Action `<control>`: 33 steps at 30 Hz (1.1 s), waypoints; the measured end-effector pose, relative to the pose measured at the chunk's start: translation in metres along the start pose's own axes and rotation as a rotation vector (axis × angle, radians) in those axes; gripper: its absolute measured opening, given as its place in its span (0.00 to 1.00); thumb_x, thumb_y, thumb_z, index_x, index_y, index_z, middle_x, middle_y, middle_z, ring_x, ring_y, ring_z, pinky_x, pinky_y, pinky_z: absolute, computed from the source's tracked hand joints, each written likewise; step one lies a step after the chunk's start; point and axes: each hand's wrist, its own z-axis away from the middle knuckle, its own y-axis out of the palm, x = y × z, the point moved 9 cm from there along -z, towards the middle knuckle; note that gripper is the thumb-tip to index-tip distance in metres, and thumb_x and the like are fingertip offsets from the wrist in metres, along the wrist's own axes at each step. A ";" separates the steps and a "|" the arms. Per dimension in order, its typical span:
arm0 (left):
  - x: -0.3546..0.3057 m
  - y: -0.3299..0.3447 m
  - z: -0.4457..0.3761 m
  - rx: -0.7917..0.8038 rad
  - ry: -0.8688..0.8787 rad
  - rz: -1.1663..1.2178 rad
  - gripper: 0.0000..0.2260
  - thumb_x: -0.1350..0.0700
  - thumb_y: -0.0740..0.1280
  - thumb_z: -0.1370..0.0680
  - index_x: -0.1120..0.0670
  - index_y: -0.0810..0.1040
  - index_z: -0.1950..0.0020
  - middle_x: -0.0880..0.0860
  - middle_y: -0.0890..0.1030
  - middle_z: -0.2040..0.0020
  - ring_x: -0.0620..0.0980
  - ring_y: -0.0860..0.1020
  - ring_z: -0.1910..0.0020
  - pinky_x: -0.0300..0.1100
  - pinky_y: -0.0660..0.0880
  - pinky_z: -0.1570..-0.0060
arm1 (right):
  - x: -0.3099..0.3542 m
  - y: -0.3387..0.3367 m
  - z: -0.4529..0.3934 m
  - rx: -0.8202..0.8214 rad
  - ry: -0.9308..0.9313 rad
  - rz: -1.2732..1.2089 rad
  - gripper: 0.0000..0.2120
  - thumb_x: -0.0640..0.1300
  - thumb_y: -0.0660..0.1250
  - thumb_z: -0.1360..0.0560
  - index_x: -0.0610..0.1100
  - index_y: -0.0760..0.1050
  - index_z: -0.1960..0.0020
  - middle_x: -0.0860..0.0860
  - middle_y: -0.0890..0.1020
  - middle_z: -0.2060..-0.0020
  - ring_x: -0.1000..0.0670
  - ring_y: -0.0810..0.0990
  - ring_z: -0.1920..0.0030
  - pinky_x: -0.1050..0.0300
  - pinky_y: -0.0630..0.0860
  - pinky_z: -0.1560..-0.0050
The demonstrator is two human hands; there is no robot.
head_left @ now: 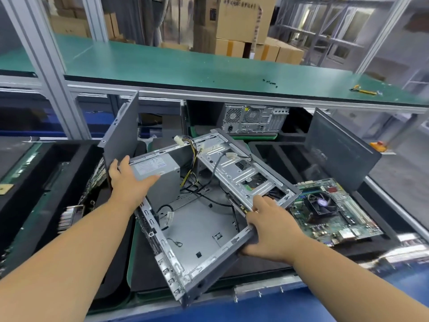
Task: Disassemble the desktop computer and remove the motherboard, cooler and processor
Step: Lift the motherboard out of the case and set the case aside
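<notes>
An open grey computer case [199,231] lies tilted in front of me, its motherboard bay bare with loose black cables. My left hand [130,180] rests on the silver power supply [157,173] at the case's upper left corner. My right hand [267,228] grips the case's right edge beside the metal drive cage [243,173]. The green motherboard [332,210] lies to the right on black foam. Its black fan cooler [321,202] sits on top of it. The processor is hidden from view.
A grey side panel [123,129] stands upright at the left, another panel [341,149] leans at the right. A second computer tower [253,118] stands behind under the green shelf [185,66]. Black foam trays [46,182] flank the case. Screws and a yellow tool [364,91] lie on the shelf.
</notes>
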 end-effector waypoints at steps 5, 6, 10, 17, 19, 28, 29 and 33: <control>0.003 0.005 -0.007 -0.025 0.010 -0.019 0.39 0.51 0.77 0.30 0.46 0.61 0.24 0.49 0.43 0.22 0.53 0.53 0.24 0.45 0.57 0.29 | -0.013 -0.004 -0.007 0.111 -0.042 -0.141 0.30 0.79 0.65 0.44 0.56 0.69 0.55 0.57 0.68 0.55 0.54 0.69 0.55 0.57 0.72 0.52; 0.003 0.007 -0.010 -0.018 0.016 -0.030 0.39 0.51 0.77 0.30 0.46 0.61 0.24 0.49 0.43 0.22 0.54 0.53 0.24 0.47 0.58 0.28 | -0.018 -0.008 -0.011 0.127 -0.022 -0.257 0.29 0.78 0.65 0.42 0.57 0.69 0.54 0.58 0.70 0.55 0.55 0.71 0.56 0.57 0.73 0.53; -0.005 0.014 -0.026 0.022 0.043 -0.086 0.39 0.47 0.76 0.30 0.45 0.60 0.24 0.49 0.44 0.21 0.57 0.55 0.24 0.51 0.59 0.28 | -0.044 -0.016 -0.029 0.122 0.127 -0.570 0.18 0.71 0.62 0.32 0.58 0.74 0.53 0.63 0.78 0.57 0.60 0.77 0.59 0.57 0.74 0.58; -0.020 0.010 -0.023 -0.008 0.049 -0.152 0.38 0.49 0.71 0.26 0.53 0.55 0.21 0.55 0.49 0.21 0.56 0.57 0.24 0.48 0.62 0.31 | -0.070 -0.011 -0.066 -0.055 0.257 -0.345 0.20 0.57 0.70 0.26 0.50 0.74 0.39 0.54 0.76 0.44 0.51 0.73 0.43 0.49 0.73 0.39; -0.021 0.007 -0.004 -0.050 0.023 -0.128 0.37 0.52 0.70 0.26 0.54 0.55 0.23 0.59 0.56 0.23 0.60 0.61 0.27 0.51 0.65 0.33 | -0.083 -0.012 -0.076 -0.103 0.336 -0.189 0.29 0.59 0.69 0.27 0.48 0.68 0.31 0.48 0.71 0.37 0.45 0.68 0.36 0.46 0.68 0.35; -0.020 0.037 0.058 0.092 -0.099 -0.376 0.50 0.32 0.71 0.34 0.45 0.48 0.21 0.60 0.54 0.26 0.62 0.63 0.30 0.52 0.72 0.44 | -0.131 0.029 -0.094 0.177 0.469 -0.090 0.47 0.76 0.53 0.29 0.56 0.38 0.21 0.48 0.55 0.23 0.36 0.60 0.28 0.41 0.66 0.32; -0.021 0.039 0.056 0.107 -0.087 -0.384 0.54 0.29 0.72 0.38 0.44 0.48 0.21 0.60 0.55 0.27 0.62 0.64 0.31 0.51 0.72 0.45 | -0.133 0.031 -0.090 0.172 0.472 -0.058 0.46 0.76 0.51 0.28 0.54 0.38 0.20 0.47 0.55 0.23 0.36 0.60 0.28 0.41 0.66 0.32; -0.025 0.050 0.038 0.202 -0.045 -0.403 0.58 0.27 0.73 0.43 0.42 0.46 0.22 0.57 0.52 0.26 0.62 0.65 0.31 0.52 0.72 0.41 | -0.141 0.032 -0.078 0.177 0.503 -0.015 0.46 0.76 0.48 0.28 0.50 0.40 0.20 0.43 0.58 0.24 0.36 0.62 0.29 0.42 0.66 0.32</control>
